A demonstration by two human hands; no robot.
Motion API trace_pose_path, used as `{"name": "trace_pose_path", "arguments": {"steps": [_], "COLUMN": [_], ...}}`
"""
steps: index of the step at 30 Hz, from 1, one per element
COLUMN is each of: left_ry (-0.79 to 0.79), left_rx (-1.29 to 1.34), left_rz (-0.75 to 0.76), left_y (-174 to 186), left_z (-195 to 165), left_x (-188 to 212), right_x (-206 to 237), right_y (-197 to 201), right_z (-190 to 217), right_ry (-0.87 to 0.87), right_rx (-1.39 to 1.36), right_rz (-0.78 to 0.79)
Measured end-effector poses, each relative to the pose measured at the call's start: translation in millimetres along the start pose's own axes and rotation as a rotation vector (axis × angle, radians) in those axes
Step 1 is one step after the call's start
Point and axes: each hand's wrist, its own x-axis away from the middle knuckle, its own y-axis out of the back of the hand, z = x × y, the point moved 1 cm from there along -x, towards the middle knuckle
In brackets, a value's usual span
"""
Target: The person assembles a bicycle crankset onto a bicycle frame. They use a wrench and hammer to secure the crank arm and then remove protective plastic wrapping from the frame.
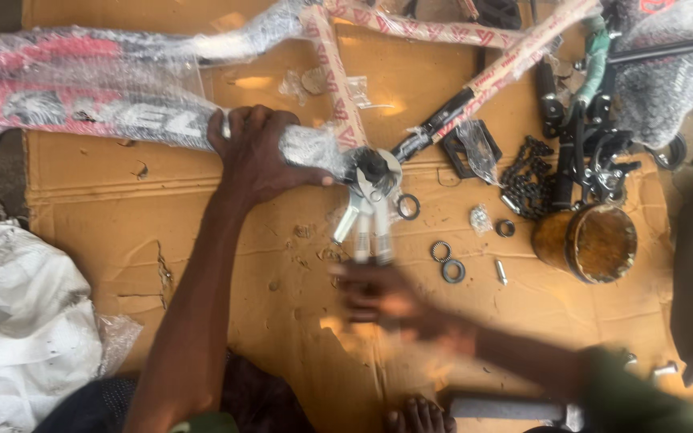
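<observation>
bottom bracket shell (374, 170) of the bubble-wrapped bike frame (106, 96) lies on the cardboard sheet (226, 265), mid-frame, with pliers (365, 220) clamped on it, handles pointing toward the person. left hand (257, 152) is closed over the wrapped down tube just beside the shell, pinning it flat. right hand (391, 301) is motion-blurred just below the plier handles; can't tell if it grips them or is open. my read: keep the left hand pressing close to the shell so the frame doesn't roll, square the plier jaws on the fitting before turning. loose rings and bearing (447, 261), a small bolt (500, 271) and the chain (527, 176) sit right of it, near a brown grease tin (591, 240); keep them off the swing path.
</observation>
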Motion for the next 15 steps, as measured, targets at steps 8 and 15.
{"name": "trace_pose_path", "arguments": {"steps": [8, 15], "left_ry": [0.028, -0.016], "left_rx": [0.004, 0.001], "left_rz": [0.053, 0.024], "left_y": [6, 2], "left_z": [-3, 2], "left_x": [0, 1], "right_x": [-43, 56], "right_y": [-57, 43], "right_z": [-17, 54], "right_ry": [0.153, -0.269], "right_rx": [-0.374, 0.152], "right_rz": [-0.232, -0.114]}}
